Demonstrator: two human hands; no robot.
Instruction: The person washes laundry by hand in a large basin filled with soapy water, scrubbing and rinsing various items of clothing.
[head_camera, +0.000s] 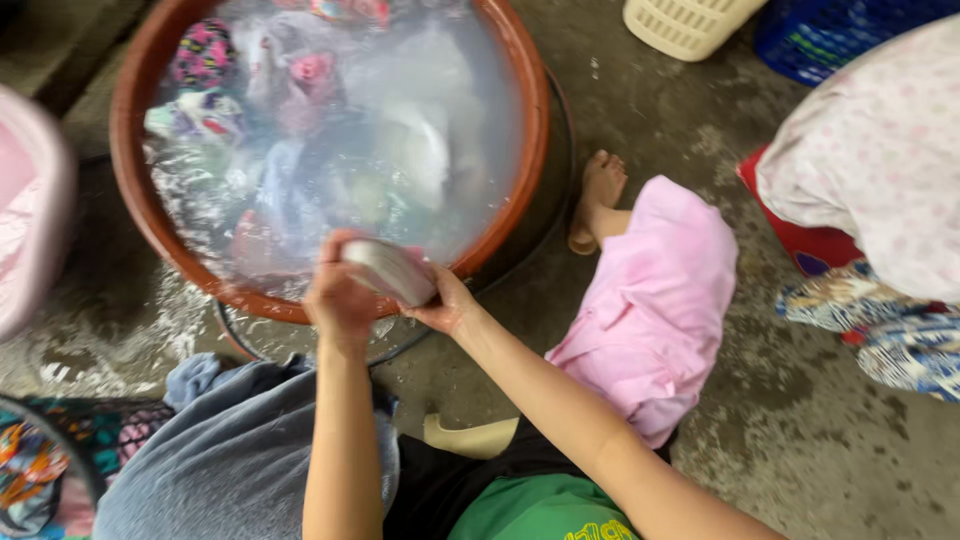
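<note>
Hands meet at the near rim of the basin, both wrapped on one pale, blurred oblong thing, likely a wad of wet cloth or a soap bar; too smeared to tell which. Left hand clenched over its left end from the 9 o'clock side, right hand cupping the right end from 4 o'clock. Long axis runs roughly 10 to 4 o'clock, tilted down toward the right hand. The thing sits just above the rim, touching both palms, and neither hand is clearly nearer.

Near: grey trouser knee at 7 o'clock of the hands, green garment at 5 o'clock, pink cloth over a leg at 3 o'clock, bare foot just beyond it beside the basin.

Mid: round reddish-brown basin at 12 o'clock of the hands, full of soapy water with soaking clothes, patterned pink and dark pieces at the far left, pale pieces in the centre. Wet concrete floor around it.

Far: pink tub edge at 9 o'clock, another person's pale spotted garment at 2 o'clock, cream basket and blue basket at 1 o'clock; contents hidden.
</note>
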